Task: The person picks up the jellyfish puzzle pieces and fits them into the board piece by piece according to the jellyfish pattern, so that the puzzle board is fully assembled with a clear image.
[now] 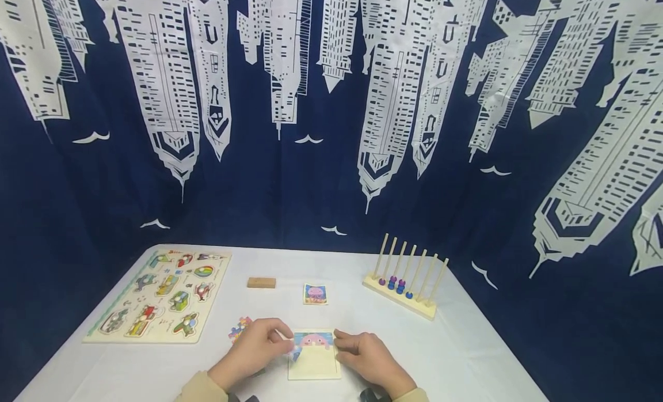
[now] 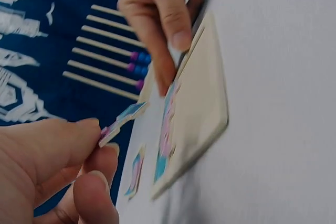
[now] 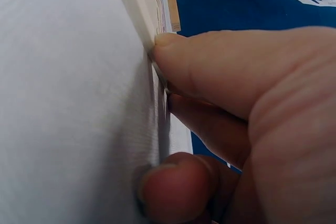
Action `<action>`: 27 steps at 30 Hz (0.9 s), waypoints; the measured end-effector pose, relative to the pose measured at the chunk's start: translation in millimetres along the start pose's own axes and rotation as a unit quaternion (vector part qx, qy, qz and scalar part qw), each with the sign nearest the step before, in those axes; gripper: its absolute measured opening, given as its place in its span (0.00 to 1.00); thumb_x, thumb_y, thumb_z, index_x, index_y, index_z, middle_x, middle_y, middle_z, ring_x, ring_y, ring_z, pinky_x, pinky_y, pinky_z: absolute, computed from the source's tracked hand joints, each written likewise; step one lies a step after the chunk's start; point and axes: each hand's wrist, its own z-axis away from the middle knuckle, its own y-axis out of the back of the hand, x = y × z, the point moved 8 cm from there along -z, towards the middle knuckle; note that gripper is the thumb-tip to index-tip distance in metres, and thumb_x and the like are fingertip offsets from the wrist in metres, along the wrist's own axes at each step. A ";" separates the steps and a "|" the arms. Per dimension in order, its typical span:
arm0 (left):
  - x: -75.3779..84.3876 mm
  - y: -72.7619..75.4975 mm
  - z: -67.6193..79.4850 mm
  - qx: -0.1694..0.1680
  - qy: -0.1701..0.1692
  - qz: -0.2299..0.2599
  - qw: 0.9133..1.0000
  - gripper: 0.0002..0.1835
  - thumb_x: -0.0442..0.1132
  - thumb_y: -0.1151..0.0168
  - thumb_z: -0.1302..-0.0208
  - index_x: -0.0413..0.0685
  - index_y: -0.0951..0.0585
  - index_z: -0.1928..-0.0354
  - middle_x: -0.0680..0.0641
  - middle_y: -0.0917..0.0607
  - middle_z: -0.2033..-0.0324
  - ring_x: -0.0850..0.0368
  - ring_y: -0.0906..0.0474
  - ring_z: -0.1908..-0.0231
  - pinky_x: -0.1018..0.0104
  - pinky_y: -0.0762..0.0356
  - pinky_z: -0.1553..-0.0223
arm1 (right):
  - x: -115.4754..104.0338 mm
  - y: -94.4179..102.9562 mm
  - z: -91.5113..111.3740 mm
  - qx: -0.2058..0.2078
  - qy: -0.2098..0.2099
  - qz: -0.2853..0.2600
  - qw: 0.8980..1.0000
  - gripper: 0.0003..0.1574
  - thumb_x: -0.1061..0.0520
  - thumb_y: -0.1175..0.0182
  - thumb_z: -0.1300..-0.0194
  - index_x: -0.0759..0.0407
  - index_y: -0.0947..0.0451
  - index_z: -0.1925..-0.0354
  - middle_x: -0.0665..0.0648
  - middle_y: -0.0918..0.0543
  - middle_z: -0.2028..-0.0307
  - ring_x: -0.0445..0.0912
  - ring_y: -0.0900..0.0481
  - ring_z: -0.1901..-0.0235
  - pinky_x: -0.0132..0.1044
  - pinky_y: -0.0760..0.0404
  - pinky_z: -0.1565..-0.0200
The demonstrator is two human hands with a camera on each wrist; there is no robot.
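Note:
My left hand (image 1: 259,345) pinches a small jigsaw piece (image 2: 123,121) between thumb and fingertip, tilted above the left side of a square wooden puzzle board (image 1: 313,364). Blue and pink pieces (image 1: 312,339) lie along the board's far part, showing a pink cartoon animal's face; its near part is bare pale wood. At the right edge, my right hand (image 1: 368,356) touches the board with fairly straight thumb and finger. Loose jigsaw pieces (image 1: 239,327) lie beyond my left hand, partly hidden by it. Another loose piece (image 2: 135,172) shows beside the board in the left wrist view.
A picture card (image 1: 315,294) with a pink animal lies behind the board, with a brown wooden block (image 1: 261,283) to its left. A large knob puzzle (image 1: 155,298) covers the table's left side. Upright pegs with beads stand on a wooden rack (image 1: 401,296) at back right.

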 end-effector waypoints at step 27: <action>22.3 -73.6 -35.6 0.016 0.021 -0.148 0.989 0.07 0.45 0.28 0.42 0.57 0.19 0.68 0.56 0.14 0.74 0.63 0.25 0.77 0.62 0.26 0.77 | 2.1 2.0 0.1 0.002 0.009 -0.002 1.000 0.20 0.48 0.32 0.34 0.51 0.13 0.46 0.49 0.17 0.38 0.56 0.20 0.37 0.62 0.27 0.37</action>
